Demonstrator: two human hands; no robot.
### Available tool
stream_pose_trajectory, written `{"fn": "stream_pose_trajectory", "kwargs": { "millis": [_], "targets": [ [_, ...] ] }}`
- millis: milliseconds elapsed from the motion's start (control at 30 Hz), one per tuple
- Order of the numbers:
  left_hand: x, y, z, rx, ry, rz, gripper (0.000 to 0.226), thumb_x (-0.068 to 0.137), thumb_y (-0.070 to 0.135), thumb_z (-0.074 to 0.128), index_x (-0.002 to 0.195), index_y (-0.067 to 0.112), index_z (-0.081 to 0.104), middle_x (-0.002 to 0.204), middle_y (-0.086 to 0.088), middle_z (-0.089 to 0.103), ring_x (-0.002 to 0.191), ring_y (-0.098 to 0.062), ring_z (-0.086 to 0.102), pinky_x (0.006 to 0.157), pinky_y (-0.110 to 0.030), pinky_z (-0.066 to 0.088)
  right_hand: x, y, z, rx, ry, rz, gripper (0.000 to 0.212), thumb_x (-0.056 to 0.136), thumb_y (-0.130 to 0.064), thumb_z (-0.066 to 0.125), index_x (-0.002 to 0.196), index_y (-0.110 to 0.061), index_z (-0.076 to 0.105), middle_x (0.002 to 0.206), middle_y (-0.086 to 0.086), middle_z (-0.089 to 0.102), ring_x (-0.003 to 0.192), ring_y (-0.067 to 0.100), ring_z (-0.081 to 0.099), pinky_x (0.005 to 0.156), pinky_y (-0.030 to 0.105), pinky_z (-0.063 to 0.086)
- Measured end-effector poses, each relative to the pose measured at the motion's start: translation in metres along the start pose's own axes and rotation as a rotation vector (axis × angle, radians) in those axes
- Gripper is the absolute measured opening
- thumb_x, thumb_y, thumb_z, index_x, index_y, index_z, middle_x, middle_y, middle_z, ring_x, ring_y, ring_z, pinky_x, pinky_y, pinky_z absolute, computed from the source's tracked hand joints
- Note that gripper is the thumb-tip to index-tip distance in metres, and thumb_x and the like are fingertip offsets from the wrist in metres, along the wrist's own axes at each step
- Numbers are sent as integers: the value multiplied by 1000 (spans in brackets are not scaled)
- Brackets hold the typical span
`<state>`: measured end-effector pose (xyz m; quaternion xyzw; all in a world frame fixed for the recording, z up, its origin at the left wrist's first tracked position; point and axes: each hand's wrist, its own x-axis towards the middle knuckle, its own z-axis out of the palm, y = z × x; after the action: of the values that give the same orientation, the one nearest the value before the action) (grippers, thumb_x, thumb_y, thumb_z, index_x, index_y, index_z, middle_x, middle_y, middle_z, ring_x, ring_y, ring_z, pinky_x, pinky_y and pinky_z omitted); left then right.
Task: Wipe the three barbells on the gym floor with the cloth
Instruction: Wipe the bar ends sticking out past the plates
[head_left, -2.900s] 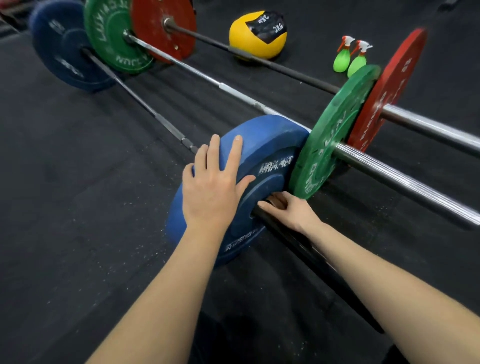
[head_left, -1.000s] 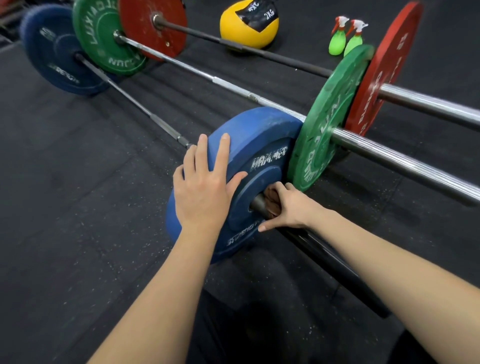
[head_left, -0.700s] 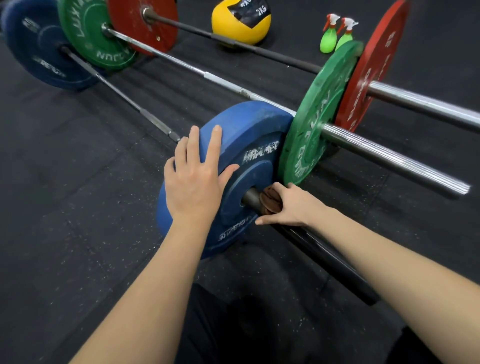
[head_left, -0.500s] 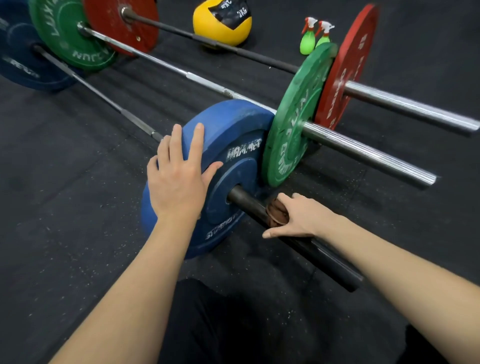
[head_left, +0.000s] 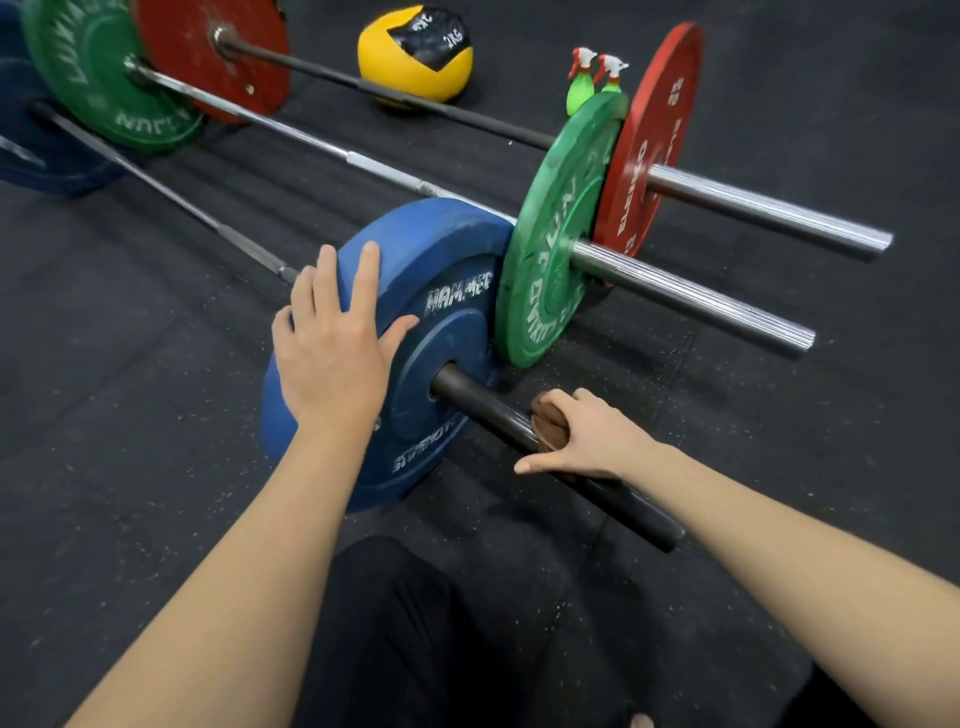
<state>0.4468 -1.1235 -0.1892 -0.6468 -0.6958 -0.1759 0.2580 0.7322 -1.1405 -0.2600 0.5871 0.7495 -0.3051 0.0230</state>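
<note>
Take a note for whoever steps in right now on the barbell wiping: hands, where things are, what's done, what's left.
Left hand: open, flat on the near blue plate.
Right hand: grips the brown cloth round the nearest barbell's dark sleeve, about midway along.
Done: cloth has slid out from the plate's hub to there.
Left: the sleeve's outer end, then the green-plate barbell and red-plate barbell; whether those were already wiped doesn't show.

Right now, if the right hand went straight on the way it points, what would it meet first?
Likely the blue plate, near its hub; the right hand grips the cloth round the sleeve.
</note>
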Motion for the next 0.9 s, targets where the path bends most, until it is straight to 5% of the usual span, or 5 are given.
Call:
{"fn": "stream_pose_trajectory", "kwargs": {
  "millis": [200, 433, 733, 900],
  "targets": [
    [1, 3, -1, -19, -4, 0, 70, 99, 65, 49, 157, 28, 32, 156, -18, 42, 137, -37, 47, 95, -53, 50, 0, 2, -7, -69, -78, 77, 109, 58, -87, 71, 145, -28, 39, 123, 8, 50, 112, 31, 57, 97, 41, 51],
    [2, 3, 0, 10, -3, 14, 70, 100, 66, 46, 157, 28, 31, 156, -18, 42, 137, -37, 47, 95, -53, 50, -36, 26, -15, -241, -142, 191, 95, 59, -100, 53, 114, -23, 53, 116, 6, 66, 104, 29, 64, 85, 37, 53],
    [3, 3, 0, -27, -14, 15, 71, 100, 65, 47, 157, 27, 29, 157, -18, 40, 139, -38, 45, 99, -56, 48, -76, 29, -55, -392, -381, 301, 70, 58, -78, 80, 104, -26, 70, 102, -4, 73, 91, 19, 69, 78, 28, 54],
    [6, 4, -6, -70, 46, 50, 71, 99, 68, 48, 156, 26, 37, 154, -17, 44, 139, -35, 44, 107, -53, 41, -79, 6, -91, -167, -224, 186, 65, 62, -92, 63, 88, -33, 62, 92, -13, 69, 87, 12, 66, 78, 30, 52]
  ]
}}
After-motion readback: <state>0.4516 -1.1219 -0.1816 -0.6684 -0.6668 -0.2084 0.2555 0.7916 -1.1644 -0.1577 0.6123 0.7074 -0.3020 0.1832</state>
